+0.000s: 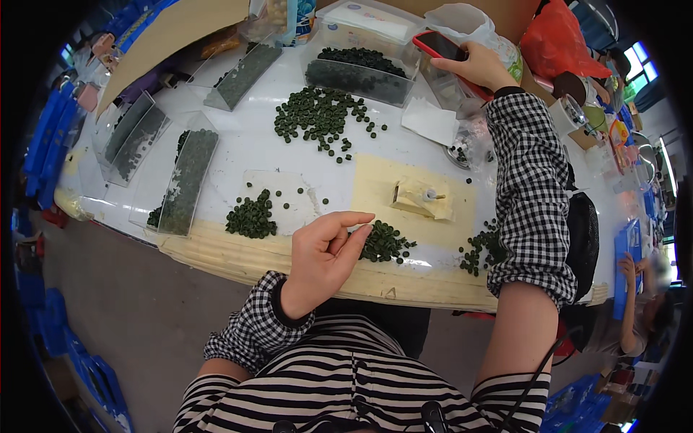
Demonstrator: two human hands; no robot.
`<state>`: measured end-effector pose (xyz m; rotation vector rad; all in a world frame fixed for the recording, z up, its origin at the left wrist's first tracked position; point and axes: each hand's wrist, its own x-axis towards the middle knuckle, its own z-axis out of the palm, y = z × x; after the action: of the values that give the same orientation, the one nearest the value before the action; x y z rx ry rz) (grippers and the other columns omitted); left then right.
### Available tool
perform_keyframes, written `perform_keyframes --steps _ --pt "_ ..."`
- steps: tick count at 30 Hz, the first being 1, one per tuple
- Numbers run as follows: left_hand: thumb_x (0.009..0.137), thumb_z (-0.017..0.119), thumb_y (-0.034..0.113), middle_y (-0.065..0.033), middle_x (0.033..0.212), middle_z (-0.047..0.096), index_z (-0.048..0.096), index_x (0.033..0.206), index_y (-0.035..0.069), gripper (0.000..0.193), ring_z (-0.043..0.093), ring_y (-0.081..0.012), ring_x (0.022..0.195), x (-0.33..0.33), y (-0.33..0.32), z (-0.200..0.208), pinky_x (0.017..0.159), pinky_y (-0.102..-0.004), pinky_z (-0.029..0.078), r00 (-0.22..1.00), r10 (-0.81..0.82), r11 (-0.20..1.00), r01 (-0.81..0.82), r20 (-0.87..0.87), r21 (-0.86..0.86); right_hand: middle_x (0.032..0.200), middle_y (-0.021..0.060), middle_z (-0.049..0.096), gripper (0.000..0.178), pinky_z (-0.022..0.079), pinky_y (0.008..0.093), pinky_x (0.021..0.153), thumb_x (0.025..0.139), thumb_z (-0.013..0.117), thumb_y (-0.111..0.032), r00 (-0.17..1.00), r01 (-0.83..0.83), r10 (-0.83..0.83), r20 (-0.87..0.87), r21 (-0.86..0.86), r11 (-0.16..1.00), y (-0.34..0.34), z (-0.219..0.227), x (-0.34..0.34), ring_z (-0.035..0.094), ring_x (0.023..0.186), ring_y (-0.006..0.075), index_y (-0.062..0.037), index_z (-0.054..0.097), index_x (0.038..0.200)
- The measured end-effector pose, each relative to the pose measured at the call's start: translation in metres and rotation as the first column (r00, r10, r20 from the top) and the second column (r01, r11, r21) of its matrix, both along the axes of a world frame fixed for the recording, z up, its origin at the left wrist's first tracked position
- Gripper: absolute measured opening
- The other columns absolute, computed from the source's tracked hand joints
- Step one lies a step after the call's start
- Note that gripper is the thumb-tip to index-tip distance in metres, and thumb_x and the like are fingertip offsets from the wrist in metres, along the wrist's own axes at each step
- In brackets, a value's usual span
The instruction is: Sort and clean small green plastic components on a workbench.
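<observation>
My right hand [482, 66] reaches to the far right of the table and grips a red-edged phone [442, 45] with a dark screen. Near the front edge is my left hand [325, 256], its thumb and forefinger tips almost meeting; anything between them is too small to make out. Just right of those fingertips lies a small heap of dark green, round pieces [386, 244]. Beyond it a cream block-shaped fixture [422, 198] with a small pale peg sits on a yellowish sheet [372, 180].
More green pieces lie in a far pile [317, 119], a near-left heap [251, 218] and a heap by my right sleeve [482, 249]. Clear trays [189, 180] stand at left; a clear bin [354, 78] holds more pieces. A red bag [559, 43] stands at far right.
</observation>
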<state>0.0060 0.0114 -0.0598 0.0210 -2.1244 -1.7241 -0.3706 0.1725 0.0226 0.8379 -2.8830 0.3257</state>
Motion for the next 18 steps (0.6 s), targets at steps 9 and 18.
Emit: perform_keyframes --steps 9,18 --pt "0.085 0.063 -0.003 0.0079 0.056 0.031 0.068 0.102 -0.001 0.017 0.027 -0.0014 0.051 -0.0011 -0.001 0.0023 0.049 -0.0188 0.024 1.0 -0.017 1.0 0.017 0.005 0.008 0.104 0.0202 0.065 0.098 0.049 0.0332 0.083 0.059 0.073 -0.07 0.993 0.045 -0.046 0.107 0.007 0.999 -0.0063 -0.0004 -0.0105 0.064 0.095 0.027 0.0074 0.057 0.117" --pt "0.086 0.063 -0.002 0.0083 0.056 0.031 0.068 0.102 -0.001 0.017 0.027 -0.0009 0.052 -0.0012 -0.0004 0.0004 0.049 -0.0184 0.024 1.0 -0.01 1.0 0.01 0.012 0.018 0.102 0.0218 0.065 0.1 0.05 0.0348 0.082 0.06 0.069 -0.074 0.999 0.027 -0.028 0.044 0.038 0.999 -0.0049 0.0012 -0.0042 0.065 0.094 0.0287 0.008 0.059 0.114"
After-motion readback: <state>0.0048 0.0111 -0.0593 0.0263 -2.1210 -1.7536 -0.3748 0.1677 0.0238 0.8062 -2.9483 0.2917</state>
